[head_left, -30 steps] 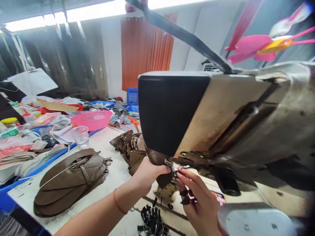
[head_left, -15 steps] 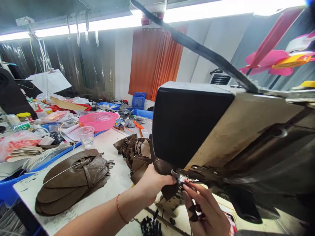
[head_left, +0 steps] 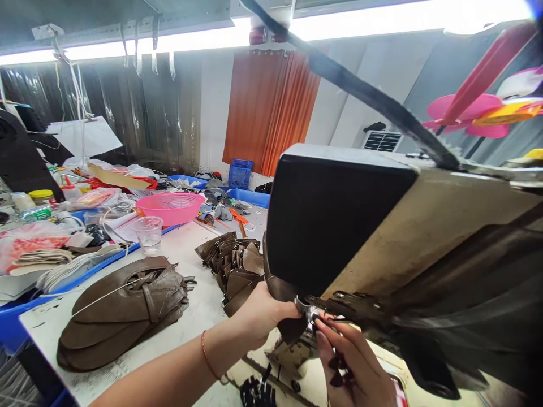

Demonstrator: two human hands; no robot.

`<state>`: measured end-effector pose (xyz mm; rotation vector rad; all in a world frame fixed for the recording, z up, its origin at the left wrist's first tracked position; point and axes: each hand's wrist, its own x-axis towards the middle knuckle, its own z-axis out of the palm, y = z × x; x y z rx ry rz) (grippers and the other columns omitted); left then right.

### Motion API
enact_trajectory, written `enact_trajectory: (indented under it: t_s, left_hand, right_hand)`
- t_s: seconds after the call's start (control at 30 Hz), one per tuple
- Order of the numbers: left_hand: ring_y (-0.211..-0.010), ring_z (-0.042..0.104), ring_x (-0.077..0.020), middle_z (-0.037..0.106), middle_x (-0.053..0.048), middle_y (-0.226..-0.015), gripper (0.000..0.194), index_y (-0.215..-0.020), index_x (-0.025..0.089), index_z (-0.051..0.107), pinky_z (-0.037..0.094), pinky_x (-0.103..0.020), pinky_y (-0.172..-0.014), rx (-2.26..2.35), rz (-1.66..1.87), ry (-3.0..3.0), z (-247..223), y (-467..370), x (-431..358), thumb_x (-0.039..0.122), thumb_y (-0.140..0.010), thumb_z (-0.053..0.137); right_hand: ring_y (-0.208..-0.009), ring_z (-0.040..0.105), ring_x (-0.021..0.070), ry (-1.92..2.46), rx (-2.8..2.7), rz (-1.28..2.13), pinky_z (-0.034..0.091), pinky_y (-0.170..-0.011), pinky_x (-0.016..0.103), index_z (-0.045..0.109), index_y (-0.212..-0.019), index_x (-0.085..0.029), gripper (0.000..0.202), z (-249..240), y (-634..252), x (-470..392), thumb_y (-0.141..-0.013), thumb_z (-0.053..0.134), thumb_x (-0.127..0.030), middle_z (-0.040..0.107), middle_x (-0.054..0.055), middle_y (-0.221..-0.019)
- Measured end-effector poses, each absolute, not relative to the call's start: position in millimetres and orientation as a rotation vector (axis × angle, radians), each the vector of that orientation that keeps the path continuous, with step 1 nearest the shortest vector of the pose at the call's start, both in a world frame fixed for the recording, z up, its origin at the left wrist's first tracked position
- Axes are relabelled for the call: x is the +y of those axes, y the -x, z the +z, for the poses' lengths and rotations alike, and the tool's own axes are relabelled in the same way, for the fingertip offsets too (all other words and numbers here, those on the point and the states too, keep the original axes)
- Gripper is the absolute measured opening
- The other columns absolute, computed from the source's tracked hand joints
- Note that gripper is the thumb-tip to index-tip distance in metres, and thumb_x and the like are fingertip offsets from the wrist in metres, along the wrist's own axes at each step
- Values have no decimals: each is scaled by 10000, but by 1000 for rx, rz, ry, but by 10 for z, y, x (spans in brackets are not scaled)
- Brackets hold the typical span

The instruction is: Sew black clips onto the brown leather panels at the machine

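Observation:
My left hand (head_left: 259,316) is closed on the edge of a brown leather piece (head_left: 292,330), holding it at the needle area of a sewing machine (head_left: 339,220). My right hand (head_left: 358,359) is pinched close beside the shiny metal parts there, its fingertips nearly meeting my left thumb. Small black strips (head_left: 339,370) show under its fingers; the very tips are partly hidden by the machine. A fanned pile of brown leather pieces (head_left: 237,263) lies just behind my left hand.
A tied stack of brown leather pieces (head_left: 114,316) lies on the white table at left. Behind it stand a clear plastic cup (head_left: 149,237) and a pink basket (head_left: 169,209). More black strips (head_left: 257,391) lie below my wrist. A blue tray (head_left: 97,271) borders the table.
The view has shifted slightly, so the machine appears a little further right. Both hands keep nearly the same place and grip at the needle area.

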<state>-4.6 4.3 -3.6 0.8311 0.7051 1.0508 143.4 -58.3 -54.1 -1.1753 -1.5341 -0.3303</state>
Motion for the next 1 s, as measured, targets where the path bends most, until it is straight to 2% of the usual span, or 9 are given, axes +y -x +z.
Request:
enact_trajectory:
  t_s: [0.1, 0.3, 0.53, 0.63, 0.73, 0.83, 0.9, 0.97, 1.0]
  left_hand:
    - [-850, 657, -262, 726, -110, -864, 504, -895, 103, 703, 491, -390, -842, 662, 1027, -884, -43, 66, 63, 220, -440, 886]
    - [-841, 656, -243, 725, -118, -864, 398, -893, 86, 716, 489, -377, -837, 590, 996, -1017, 27, 90, 56, 277, -565, 838]
    - [-883, 651, -229, 724, -103, -914, 390, -933, 98, 701, 478, -355, -865, 592, 981, -1028, 43, 96, 22, 230, -584, 815]
    - [-823, 647, -197, 720, -77, -883, 379, -946, 109, 689, 486, -310, -786, 613, 996, -999, 30, 91, 4, 184, -588, 788]
    - [-711, 622, -152, 705, -42, -797, 336, -879, 108, 682, 478, -273, -702, 722, 981, -922, 32, 161, -119, 131, -555, 767]
    - [-741, 624, -162, 710, -45, -838, 365, -902, 120, 678, 478, -281, -708, 816, 981, -831, 2, 337, -402, 144, -551, 777]
    - [-793, 632, -183, 716, -53, -876, 391, -921, 132, 681, 478, -290, -727, 882, 1009, -753, -66, 466, -644, 193, -555, 803]
    - [-820, 637, -204, 720, -67, -876, 391, -893, 128, 684, 481, -303, -746, 938, 1050, -683, -171, 551, -877, 250, -550, 827]
    - [-839, 639, -216, 722, -75, -887, 394, -887, 127, 684, 484, -314, -763, 953, 1070, -662, -231, 572, -975, 272, -552, 832]
  right_hand:
    - [-751, 686, 175, 1148, -1589, -384, 527, -579, 242, 711, -901, -225, 109, -485, -1431, -582, -839, 623, -242, 706, 56, -905]
    - [-817, 687, 202, 1145, -1626, -300, 563, -708, 328, 693, -968, -225, 165, -366, -1374, -612, -843, 594, -181, 710, 60, -923]
    - [-893, 672, 209, 1117, -1605, -272, 570, -785, 392, 674, -1011, -232, 213, -391, -1329, -609, -849, 568, -143, 697, 63, -975]
    - [-880, 669, 208, 1101, -1618, -257, 573, -772, 392, 673, -980, -214, 188, -327, -1287, -620, -859, 546, -145, 685, 74, -965]
    - [-919, 661, 217, 1122, -1670, -232, 569, -774, 379, 670, -979, -201, 186, -262, -1281, -761, -853, 547, -141, 670, 97, -1004]
    - [-846, 675, 181, 1041, -1804, -214, 566, -716, 302, 637, -1074, -228, 273, -306, -1280, -1063, -839, 557, -114, 687, 62, -966]
    - [-621, 649, 136, 1020, -1808, -201, 538, -581, 239, 599, -1103, -236, 278, -432, -1224, -1295, -835, 617, -163, 681, 4, -776]
    - [-488, 602, 130, 1194, -1597, -125, 502, -458, 217, 573, -1062, -219, 280, -613, -1101, -1493, -855, 613, -402, 643, -11, -670]
    - [-521, 630, 148, 1284, -1507, -76, 518, -469, 227, 566, -1058, -209, 347, -709, -1021, -1573, -878, 533, -504, 661, 15, -713]
